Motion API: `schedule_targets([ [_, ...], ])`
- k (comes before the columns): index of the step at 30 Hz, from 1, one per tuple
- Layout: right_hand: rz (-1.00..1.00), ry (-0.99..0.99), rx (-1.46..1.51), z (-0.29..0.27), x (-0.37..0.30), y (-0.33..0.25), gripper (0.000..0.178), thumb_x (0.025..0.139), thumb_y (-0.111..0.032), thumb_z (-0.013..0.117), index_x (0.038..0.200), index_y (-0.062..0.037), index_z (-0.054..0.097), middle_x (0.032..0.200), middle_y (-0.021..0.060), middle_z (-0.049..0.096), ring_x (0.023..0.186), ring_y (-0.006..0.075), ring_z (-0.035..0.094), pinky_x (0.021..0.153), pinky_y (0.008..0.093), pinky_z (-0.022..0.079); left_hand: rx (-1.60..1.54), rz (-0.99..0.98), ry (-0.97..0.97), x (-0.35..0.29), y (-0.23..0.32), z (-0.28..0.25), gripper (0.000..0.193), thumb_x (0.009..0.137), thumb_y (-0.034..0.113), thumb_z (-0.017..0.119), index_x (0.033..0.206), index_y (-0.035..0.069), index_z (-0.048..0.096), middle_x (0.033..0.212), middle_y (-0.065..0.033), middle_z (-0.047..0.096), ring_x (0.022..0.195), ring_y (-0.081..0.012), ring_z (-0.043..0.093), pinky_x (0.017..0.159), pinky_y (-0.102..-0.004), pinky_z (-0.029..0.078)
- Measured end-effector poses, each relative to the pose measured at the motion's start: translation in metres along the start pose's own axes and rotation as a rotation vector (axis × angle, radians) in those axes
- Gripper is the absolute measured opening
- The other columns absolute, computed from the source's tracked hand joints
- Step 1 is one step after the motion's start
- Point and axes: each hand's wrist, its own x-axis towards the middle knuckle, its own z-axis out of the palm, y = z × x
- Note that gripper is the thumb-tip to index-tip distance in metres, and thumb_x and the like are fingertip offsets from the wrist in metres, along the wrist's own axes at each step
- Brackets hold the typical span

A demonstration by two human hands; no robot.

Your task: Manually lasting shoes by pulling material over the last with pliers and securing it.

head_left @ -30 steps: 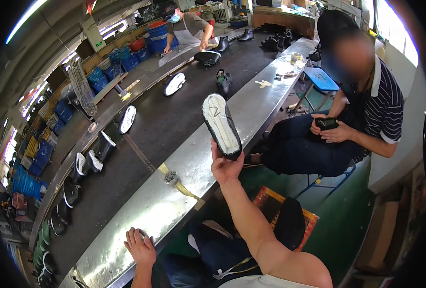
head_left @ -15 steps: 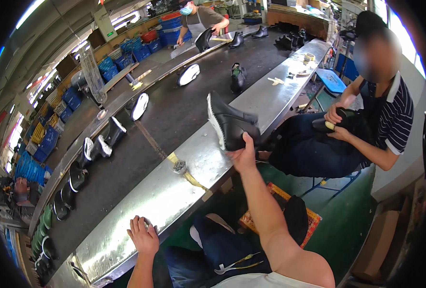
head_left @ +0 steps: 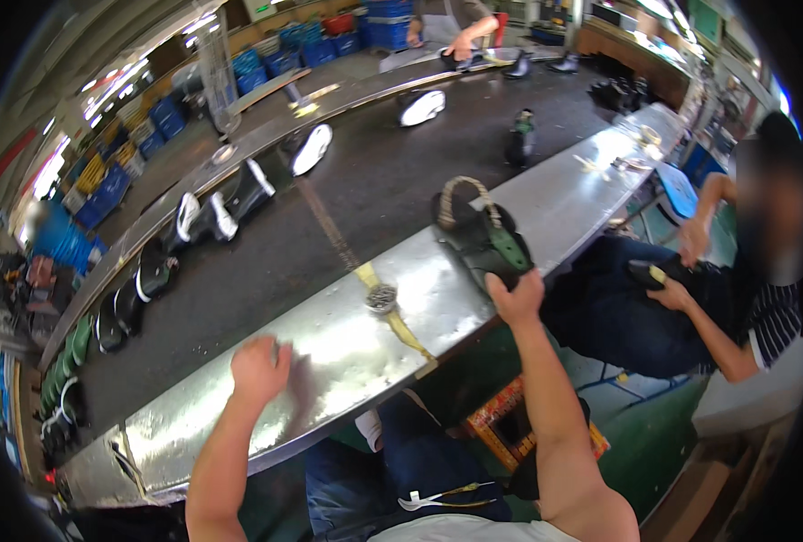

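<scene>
My right hand (head_left: 517,294) grips a black boot (head_left: 474,242) over the metal ledge at the right of centre. Green shows at the boot's near part, and a pale beaded edge curves along its far part. My left hand (head_left: 261,369) hovers above the shiny metal ledge (head_left: 320,361), its thumb apart. Blur and the angle hide most of its fingers, and nothing shows in it. Beyond, on the dark conveyor belt (head_left: 365,190), lie a white-soled shoe (head_left: 313,150), another white-soled shoe (head_left: 422,108) and a dark boot (head_left: 520,140).
Several shoes and boots (head_left: 130,294) line the belt's far left edge. A small round metal dish (head_left: 381,298) sits on yellow tape on the ledge. At right a seated person (head_left: 736,280) handles a dark shoe. Another person's hand (head_left: 469,41) is across the belt.
The boot in my right hand has turned from showing its white sole edge to showing green. My left hand has swung up over the ledge, fingers less spread. The person across has lowered a boot.
</scene>
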Motion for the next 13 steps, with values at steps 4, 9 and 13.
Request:
schedule_targets([
  [4, -0.020, -0.024, 0.206, 0.004, 0.000, 0.004, 0.041, 0.073, -0.020, 0.076, 0.110, -0.0040, 0.071, 0.109, 0.0197, 0.070, 0.096, 0.0400, 0.067, 0.087, 0.0424, 0.052, -0.225, -0.191, -0.047, 0.123, -0.011, 0.041, 0.045, 0.095, 0.039, 0.064, 0.120, 0.002, 0.065, 0.120, -0.0207, 0.068, 0.111, -0.0384, 0.065, 0.094, -0.0443, 0.052],
  [9, 0.134, -0.107, 0.395, 0.009, -0.025, 0.022, 0.048, 0.078, -0.009, 0.065, 0.123, 0.0069, 0.061, 0.120, 0.0154, 0.067, 0.109, 0.0281, 0.066, 0.098, 0.0391, 0.050, -0.380, -0.302, 0.098, 0.295, -0.051, 0.142, 0.060, 0.095, 0.045, 0.064, 0.134, 0.000, 0.056, 0.134, -0.0252, 0.060, 0.125, -0.0375, 0.059, 0.106, -0.0431, 0.046],
  [13, 0.222, 0.055, 0.542, 0.035, -0.057, 0.052, 0.055, 0.079, -0.009, 0.063, 0.131, 0.0094, 0.057, 0.129, 0.0178, 0.064, 0.120, 0.0312, 0.061, 0.107, 0.0404, 0.044, -0.362, -0.313, 0.319, 0.409, -0.070, 0.191, 0.082, 0.093, 0.040, 0.066, 0.147, -0.010, 0.031, 0.155, -0.0333, 0.030, 0.141, -0.0466, 0.036, 0.118, -0.0438, 0.034],
])
